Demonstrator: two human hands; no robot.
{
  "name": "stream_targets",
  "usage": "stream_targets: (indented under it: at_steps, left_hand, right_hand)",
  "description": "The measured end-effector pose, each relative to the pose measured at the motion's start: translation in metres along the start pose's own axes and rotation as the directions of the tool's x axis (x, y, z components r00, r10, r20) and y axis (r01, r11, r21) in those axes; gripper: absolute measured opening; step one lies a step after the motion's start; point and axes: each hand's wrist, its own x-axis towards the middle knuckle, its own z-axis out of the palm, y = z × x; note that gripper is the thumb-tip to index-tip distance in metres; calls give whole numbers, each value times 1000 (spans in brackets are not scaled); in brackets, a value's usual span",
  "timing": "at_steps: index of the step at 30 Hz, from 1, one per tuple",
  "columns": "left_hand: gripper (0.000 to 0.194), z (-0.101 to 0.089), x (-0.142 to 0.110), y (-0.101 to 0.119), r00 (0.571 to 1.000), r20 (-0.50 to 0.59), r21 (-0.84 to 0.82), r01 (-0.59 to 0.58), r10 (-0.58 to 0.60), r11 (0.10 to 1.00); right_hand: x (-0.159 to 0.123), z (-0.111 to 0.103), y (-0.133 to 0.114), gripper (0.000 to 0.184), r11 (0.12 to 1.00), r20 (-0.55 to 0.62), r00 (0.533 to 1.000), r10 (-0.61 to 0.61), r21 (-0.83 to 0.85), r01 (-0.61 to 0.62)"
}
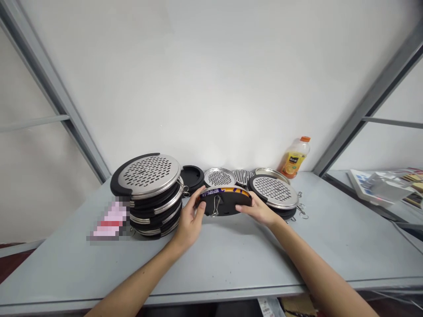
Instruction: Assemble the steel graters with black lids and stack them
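Observation:
Between my two hands is a round black grater container (228, 207), tilted so that its black face is toward me. A wire clasp (216, 205) hangs on that face, and an orange and purple printed strip shows along the upper edge. My left hand (191, 218) grips its left side with the thumb on the black face. The right side is held by my right hand (259, 209), thumb also in front. To the left stands a tall stack of round graters (148, 176) with perforated metal tops and black rims. A lower grater stack (274, 191) sits just beyond my right hand.
Along the wall lie a black round lid (191, 177), a perforated metal disc (220, 177), a slotted disc (243, 176) and a metal ring (271, 172). An orange-capped bottle (295, 158) stands behind the right stack. Grey posts (366, 105) flank the grey table (211, 264).

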Motion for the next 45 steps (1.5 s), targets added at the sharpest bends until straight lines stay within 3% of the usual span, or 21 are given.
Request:
stream_targets:
  at_steps: [5, 9, 11, 14, 16, 18, 21, 23, 26, 31, 41, 45]
  left_hand:
    - [55, 3, -3, -1, 995, 97, -16, 5, -4, 1000]
    - [56, 4, -9, -2, 989, 138, 65, 52, -60, 997]
    - [50, 4, -11, -2, 980, 176, 118, 73, -93, 990]
    - [37, 3, -11, 0, 973, 226, 172, 11, -51, 985]
    - [30, 1, -9, 3, 973, 231, 203, -61, 12, 977]
    - [25, 0, -8, 6, 971, 229, 239, -122, 66, 963]
    - [21, 0, -7, 8, 961, 234, 268, -207, 145, 941]
    - [21, 0, -7, 8, 951, 247, 275, -252, 185, 928]
    - [20, 1, -7, 6, 941, 269, 295, -285, 206, 912]
    - [20, -1, -7, 6, 937, 282, 331, -295, 204, 896]
    - [21, -5, -5, 4, 939, 273, 344, -300, 211, 890]
    - [20, -6, -4, 3, 940, 269, 350, -300, 211, 887]
  right_hand:
    - [1, -3, -1, 41, 996, -120, 990, -76, -46, 71]
    - [2, 0, -11, 48, 985, -290, 941, -172, -74, 157]
    - [-1, -3, -22, 50, 972, -387, 892, -231, -129, 196]
    - [-11, -19, -46, 42, 926, -505, 787, -355, -308, 219]
    - [-21, -36, -61, 35, 829, -509, 706, -493, -521, 203]
    - [-30, -52, -71, 38, 638, -330, 741, -585, -751, 169]
    - [-35, -71, -70, 51, 303, -44, 841, -539, -942, 145]
    - [-34, -78, -61, 59, 161, 19, 883, -469, -981, 107]
    - [-33, -83, -46, 64, 40, 8, 912, -410, -999, 27]
    - [-43, -83, -32, 63, -8, -64, 911, -408, -997, -74]
    - [-53, -83, -31, 50, 70, -62, 927, -371, -997, -39]
    - [-53, -76, -35, 48, 104, -110, 925, -364, -992, -77]
